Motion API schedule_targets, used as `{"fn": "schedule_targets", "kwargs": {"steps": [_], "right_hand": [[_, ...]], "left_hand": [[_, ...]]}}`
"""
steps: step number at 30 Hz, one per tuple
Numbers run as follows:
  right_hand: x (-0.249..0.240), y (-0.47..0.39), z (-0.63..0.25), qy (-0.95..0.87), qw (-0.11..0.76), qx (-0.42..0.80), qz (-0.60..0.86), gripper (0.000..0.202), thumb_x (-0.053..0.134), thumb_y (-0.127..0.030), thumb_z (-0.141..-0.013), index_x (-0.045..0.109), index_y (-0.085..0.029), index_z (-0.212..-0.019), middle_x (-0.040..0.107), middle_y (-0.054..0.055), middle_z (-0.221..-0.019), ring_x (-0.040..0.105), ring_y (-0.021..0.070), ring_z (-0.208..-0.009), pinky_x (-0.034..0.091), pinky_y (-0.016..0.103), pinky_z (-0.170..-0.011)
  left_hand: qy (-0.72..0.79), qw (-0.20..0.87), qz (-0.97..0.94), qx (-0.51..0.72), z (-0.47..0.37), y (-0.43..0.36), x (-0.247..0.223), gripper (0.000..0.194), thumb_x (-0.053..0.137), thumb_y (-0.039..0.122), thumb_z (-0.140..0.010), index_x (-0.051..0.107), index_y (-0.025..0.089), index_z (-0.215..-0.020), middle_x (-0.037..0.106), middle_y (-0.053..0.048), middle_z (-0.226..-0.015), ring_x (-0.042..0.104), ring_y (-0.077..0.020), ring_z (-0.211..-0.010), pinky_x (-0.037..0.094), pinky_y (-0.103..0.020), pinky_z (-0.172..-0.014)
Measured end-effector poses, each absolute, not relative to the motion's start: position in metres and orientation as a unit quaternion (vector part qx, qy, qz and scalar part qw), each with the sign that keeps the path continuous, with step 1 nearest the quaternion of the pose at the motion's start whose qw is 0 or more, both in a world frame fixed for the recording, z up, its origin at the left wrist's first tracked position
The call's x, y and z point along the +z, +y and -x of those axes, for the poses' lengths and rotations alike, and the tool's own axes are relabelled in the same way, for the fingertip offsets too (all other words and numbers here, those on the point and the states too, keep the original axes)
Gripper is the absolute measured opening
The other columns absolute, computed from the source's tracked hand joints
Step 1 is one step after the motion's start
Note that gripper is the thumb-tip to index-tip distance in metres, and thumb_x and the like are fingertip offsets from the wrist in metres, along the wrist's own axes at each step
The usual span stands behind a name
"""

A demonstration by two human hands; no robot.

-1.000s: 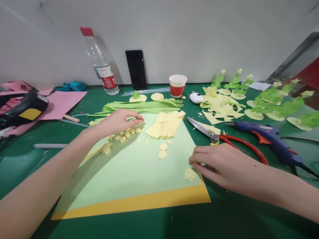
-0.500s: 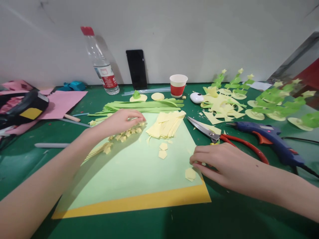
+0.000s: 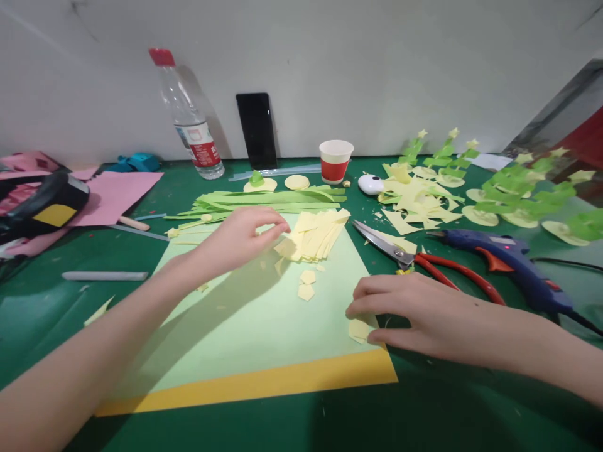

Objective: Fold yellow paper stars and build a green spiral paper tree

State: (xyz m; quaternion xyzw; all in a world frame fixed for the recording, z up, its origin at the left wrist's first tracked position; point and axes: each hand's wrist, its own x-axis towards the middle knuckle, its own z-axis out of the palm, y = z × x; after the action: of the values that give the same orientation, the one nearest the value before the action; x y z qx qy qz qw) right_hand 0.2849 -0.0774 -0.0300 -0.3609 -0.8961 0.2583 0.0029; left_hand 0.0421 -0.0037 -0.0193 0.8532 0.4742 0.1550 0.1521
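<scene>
My left hand point(image 3: 254, 233) is over the left edge of a pile of yellow paper strips point(image 3: 320, 235), thumb and fingertips a little apart, nothing visible between them. At the right edge of the pale green sheet point(image 3: 245, 326), my right hand point(image 3: 400, 311) has thumb and fingers spread around small yellow pentagons point(image 3: 358, 330); the fingertips partly cover them. Two more pentagons point(image 3: 307, 285) lie in the middle of the sheet. Green paper strips point(image 3: 268, 199) lie behind the yellow pile.
Red-handled scissors point(image 3: 400, 254) and a blue glue gun point(image 3: 509, 251) lie on the right, before yellow scraps point(image 3: 419, 201). A paper cup point(image 3: 336, 161), phone point(image 3: 257, 132) and bottle point(image 3: 193, 125) stand at the back. Pink paper point(image 3: 117, 196) is left.
My left hand has moved right, from the small folded yellow pieces to the strip pile. My right hand has shifted slightly left and its thumb has spread away from the fingers, by the pentagons.
</scene>
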Motion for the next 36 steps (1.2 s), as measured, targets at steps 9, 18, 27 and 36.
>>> {"fn": "schedule_targets", "kwargs": {"steps": [9,18,27,36], "right_hand": [[-0.034,-0.074,-0.280,-0.871,0.041,0.301,0.386,0.011,0.051,-0.017,-0.083,0.058,-0.017,-0.074,0.057,0.000,-0.079,0.052,0.0108,-0.063,0.039,0.024,-0.057],[-0.017,-0.087,-0.271,-0.707,0.218,0.444,0.506,0.016,0.060,-0.031,-0.074,0.061,-0.019,-0.064,0.053,-0.003,-0.057,0.044,0.0058,-0.048,0.035,0.013,-0.041],[-0.013,-0.099,-0.268,-0.811,0.348,0.241,0.404,0.008,0.058,-0.018,-0.076,0.063,-0.017,-0.082,0.062,-0.002,-0.064,0.053,0.0056,-0.050,0.045,0.011,-0.046],[-0.007,-0.108,-0.264,-0.848,0.382,0.040,0.364,0.011,0.050,-0.016,-0.085,0.060,-0.017,-0.081,0.069,-0.001,-0.070,0.063,0.0050,-0.058,0.049,0.006,-0.053]], "left_hand": [[0.379,0.232,-0.882,0.156,-0.077,-0.050,-0.025,0.021,0.037,0.024,-0.089,0.057,0.019,-0.088,0.064,-0.001,-0.090,0.057,-0.0152,-0.083,0.043,-0.026,-0.073],[0.350,0.350,-0.862,0.107,-0.086,-0.073,-0.017,0.032,0.031,0.030,-0.092,0.050,0.017,-0.070,0.054,0.002,-0.066,0.049,-0.0104,-0.058,0.035,-0.020,-0.052],[0.327,0.380,-0.846,0.182,-0.089,-0.084,-0.010,0.028,0.034,0.017,-0.088,0.042,0.016,-0.061,0.040,0.006,-0.056,0.038,-0.0064,-0.051,0.030,-0.017,-0.048],[0.281,0.441,-0.808,0.272,-0.085,-0.087,-0.013,0.027,0.034,0.014,-0.089,0.050,0.016,-0.067,0.051,0.006,-0.062,0.049,-0.0044,-0.057,0.040,-0.010,-0.055]]}}
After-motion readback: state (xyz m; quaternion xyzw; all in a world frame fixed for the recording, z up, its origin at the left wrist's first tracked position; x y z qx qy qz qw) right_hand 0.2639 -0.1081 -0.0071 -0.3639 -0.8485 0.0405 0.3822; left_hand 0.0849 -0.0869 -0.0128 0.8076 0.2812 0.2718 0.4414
